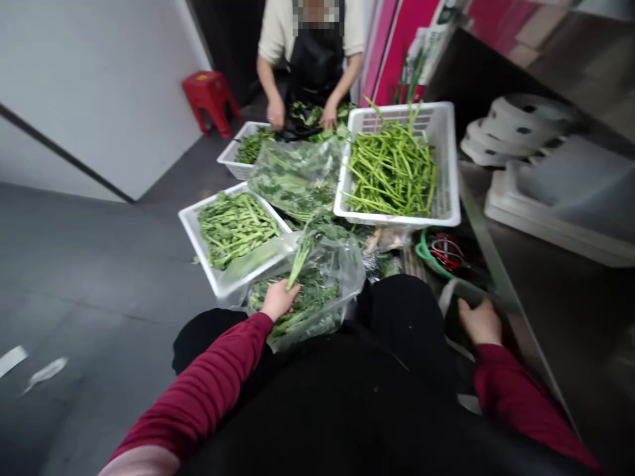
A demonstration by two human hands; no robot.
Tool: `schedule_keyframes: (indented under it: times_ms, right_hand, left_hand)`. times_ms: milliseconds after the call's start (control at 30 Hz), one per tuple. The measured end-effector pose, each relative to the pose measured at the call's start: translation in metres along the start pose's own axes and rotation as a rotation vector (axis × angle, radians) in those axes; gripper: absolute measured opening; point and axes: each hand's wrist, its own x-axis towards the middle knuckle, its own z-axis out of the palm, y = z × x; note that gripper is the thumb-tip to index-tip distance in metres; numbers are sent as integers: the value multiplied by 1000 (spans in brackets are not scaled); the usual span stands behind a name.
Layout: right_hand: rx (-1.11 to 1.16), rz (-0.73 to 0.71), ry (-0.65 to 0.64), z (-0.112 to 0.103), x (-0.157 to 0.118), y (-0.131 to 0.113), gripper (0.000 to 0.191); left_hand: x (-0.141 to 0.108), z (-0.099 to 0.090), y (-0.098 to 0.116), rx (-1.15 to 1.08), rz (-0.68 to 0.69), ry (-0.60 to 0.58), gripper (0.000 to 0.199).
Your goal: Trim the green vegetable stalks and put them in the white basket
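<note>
My left hand (279, 300) is closed around the lower stem of a leafy green stalk (300, 256), above a clear plastic bag (352, 261) of greens. At the right, my right hand (481, 322) reaches over the rim of a grey bin (459, 289); its thumb and fingers are apart, with the fingertips partly hidden, and nothing shows in it. Cut green stems fill a white basket (186, 221) left of the bag. A larger white basket (452, 165) holds long thin green stems.
Opposite, a person (317, 59) in a black apron handles greens beside another white basket (229, 158). A red stool (208, 99) stands behind. A green basket (424, 250) holds red-handled scissors. Stacked white containers (526, 125) sit at the right.
</note>
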Motion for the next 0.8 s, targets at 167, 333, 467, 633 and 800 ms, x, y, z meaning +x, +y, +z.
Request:
schedule_keyframes:
  times_ms: [167, 333, 467, 633, 800]
  right_hand:
    - [543, -575, -232, 2, -51, -132, 30]
    - [905, -497, -813, 37, -140, -252, 48]
    - [1055, -438, -773, 65, -178, -286, 27]
    - [1279, -340, -706, 80, -197, -293, 22]
    - [1056, -545, -801, 86, -199, -284, 16]
  left_hand:
    - [-23, -5, 3, -392, 82, -318, 37]
    - [-41, -9, 4, -521, 183, -334, 38]
    - [-48, -11, -1, -631, 192, -154, 36]
    - [-58, -21, -1, -897, 118, -188, 35]
    - [-62, -30, -4, -1018, 80, -193, 36]
